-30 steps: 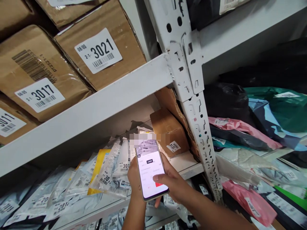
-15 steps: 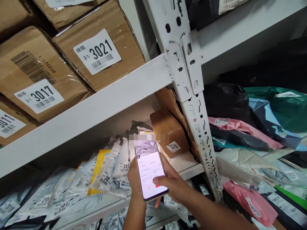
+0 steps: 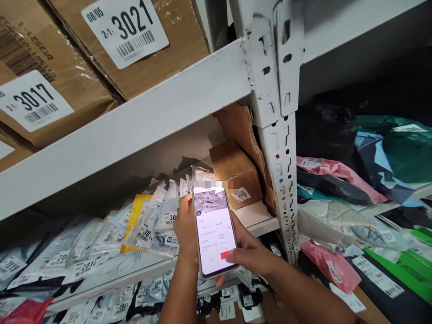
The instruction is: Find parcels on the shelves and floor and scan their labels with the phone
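Both hands on the phone [image 3: 216,238]. Left hand [image 3: 185,225] wraps the left edge, fingers mostly hidden behind. Right hand [image 3: 251,254] has the right edge: thumb [image 3: 233,256] over the front, a fingertip showing under the bottom end, so phone is clamped between thumb and fingers. Phone is face up, tilted, in front of the middle shelf.

Screen: camera view with a label at the top, lines of text below, red button [image 3: 223,255] lower right. Thumb is at that button; can't tell if it's pressing or just resting.

Progress, my read: label is in the camera view and text is up. No visible sign the button step is finished. Text too small to read; how much is left, can't say.

Around it: labelled plastic bags [image 3: 148,234] in a row left of the phone, yellow bag [image 3: 135,207] among them. Brown box [image 3: 232,171] just behind, to the right. More parcels [image 3: 148,290] one level down. Above, a white beam [image 3: 189,85] with box 3017 [image 3: 81,85] and box 3021 [image 3: 178,49]. Right of the post [image 3: 280,198]: pink bag [image 3: 332,265] and green bag [image 3: 401,153] on separate levels.
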Tool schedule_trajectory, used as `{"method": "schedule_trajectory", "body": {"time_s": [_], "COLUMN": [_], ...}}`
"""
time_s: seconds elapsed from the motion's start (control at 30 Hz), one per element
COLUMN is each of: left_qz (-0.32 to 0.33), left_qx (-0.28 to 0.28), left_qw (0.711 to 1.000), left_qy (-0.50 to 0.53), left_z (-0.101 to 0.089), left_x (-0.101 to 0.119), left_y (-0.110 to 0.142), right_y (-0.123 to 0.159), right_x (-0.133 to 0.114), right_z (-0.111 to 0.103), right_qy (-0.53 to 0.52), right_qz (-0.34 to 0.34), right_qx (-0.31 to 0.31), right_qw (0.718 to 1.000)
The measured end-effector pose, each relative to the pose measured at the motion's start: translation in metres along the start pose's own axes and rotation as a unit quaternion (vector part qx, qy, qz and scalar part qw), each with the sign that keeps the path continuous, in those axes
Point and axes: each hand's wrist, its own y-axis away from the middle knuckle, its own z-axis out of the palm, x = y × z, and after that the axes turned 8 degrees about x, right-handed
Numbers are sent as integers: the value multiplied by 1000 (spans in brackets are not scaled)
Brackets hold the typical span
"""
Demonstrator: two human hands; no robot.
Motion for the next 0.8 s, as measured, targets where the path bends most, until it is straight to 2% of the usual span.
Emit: {"method": "schedule_trajectory", "body": {"time_s": [0.1,0.13,0.17,0.23,0.3,0.33,0.4,0.5,0.6,0.8], "left_qz": [29,41,40,-16,-95,-121,-138,-139,-137,-122], "left_qx": [60,65,44,-73,-217,-272,-332,-397,-463,-576], "left_qw": [994,990,984,952,881,852,825,799,759,683], "left_qy": [84,120,168,298,409,431,437,430,437,432], "left_z": [-13,-17,-21,-28,-34,-37,-44,-56,-72,-125], "left_x": [5,5,3,1,-2,-2,-4,-7,-11,-5], "left_y": [11,17,24,39,57,67,89,131,184,281], "right_y": [14,21,30,51,76,90,122,177,236,333], "right_x": [1,3,6,16,32,42,64,101,140,203], "right_z": [-5,-7,-9,-12,-12,-10,0,27,68,159], "right_qy": [-8,-1,14,57,94,107,120,134,153,176], "right_qz": [23,30,35,36,20,9,-16,-43,-79,-150], "right_qx": [2,9,19,54,109,140,200,299,400,524], "right_qw": [1000,1000,999,996,989,984,972,944,900,820]}}
